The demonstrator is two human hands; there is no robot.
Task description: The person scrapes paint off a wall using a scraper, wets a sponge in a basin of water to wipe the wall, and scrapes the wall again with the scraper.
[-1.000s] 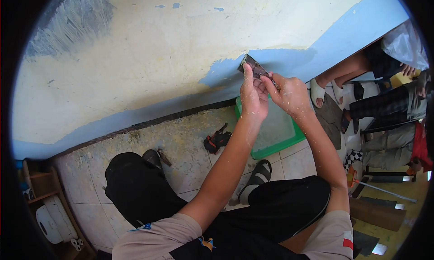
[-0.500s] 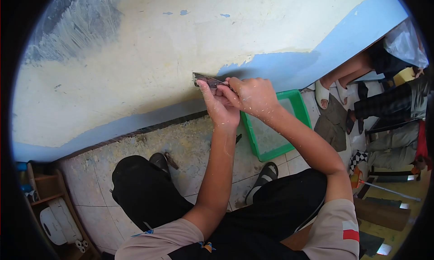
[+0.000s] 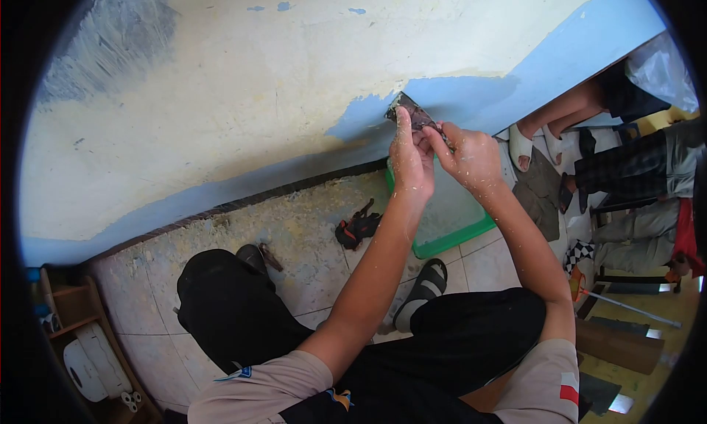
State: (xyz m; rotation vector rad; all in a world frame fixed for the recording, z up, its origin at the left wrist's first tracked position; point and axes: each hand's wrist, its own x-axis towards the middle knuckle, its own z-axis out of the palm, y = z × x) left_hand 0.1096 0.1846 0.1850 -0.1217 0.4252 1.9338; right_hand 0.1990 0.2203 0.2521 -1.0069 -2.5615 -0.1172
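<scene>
A dark, paint-smeared scraper (image 3: 417,117) has its wide blade edge against the wall (image 3: 258,78), near the border of cream and blue paint. My right hand (image 3: 473,157) is closed around its handle end, which the fingers mostly hide. My left hand (image 3: 412,159) grips it too, with the thumb stretched along the blade and the other fingers behind. Pale paint flakes cling to both hands and forearms. Below the hands, a green tray (image 3: 453,242) rests on the floor, partly covered by my forearms.
Paint scrapings litter the tiled floor (image 3: 294,225) along the wall. A black-and-red object (image 3: 357,229) lies left of the tray. A wooden shelf (image 3: 74,306) stands at the lower left. Other people's legs and sandalled feet (image 3: 521,148) are at the right, near a grey cloth (image 3: 537,199).
Both hands and the scraper have moved right along the wall and slightly up. The blade is more tilted. The black-and-red object, mostly hidden before, now shows beside my left forearm.
</scene>
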